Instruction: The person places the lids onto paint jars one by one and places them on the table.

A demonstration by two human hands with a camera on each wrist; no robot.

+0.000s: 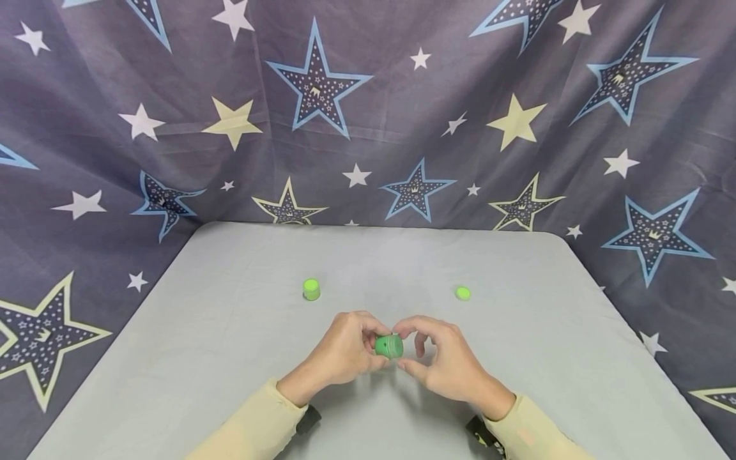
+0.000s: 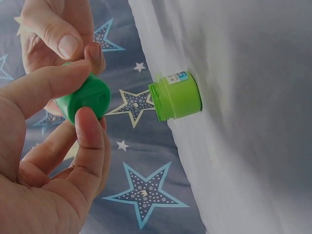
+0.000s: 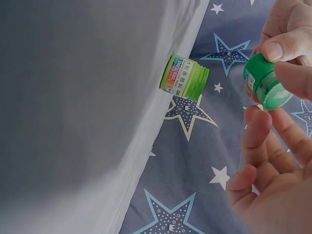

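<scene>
Jar (image 1: 389,345): dark green, off the table (image 1: 230,390), lying sideways between both hands, clear rim (image 3: 266,87) toward the right.
Left hand (image 1: 345,352): pinching the jar near its base, thumb opposite fingertips.
Right hand (image 1: 448,362): curved about the rim, thumb and forefinger on opposite sides; cannot tell pressing from barely apart.
Mouth of the jar: turned toward the right hand; cannot tell covered from open.
Second jar (image 1: 311,289): light green, upright on the table beyond the left hand, threaded neck bare in the left wrist view.
Disc (image 1: 462,293): light green, probably a lid, flat on the table, well apart from the second jar.
Work at the rim: apparently the step in hand, steadying on the left, fingering on the right.
Right fingertips, next: likely to need even contact around the rim, against a firm left pinch.
</scene>
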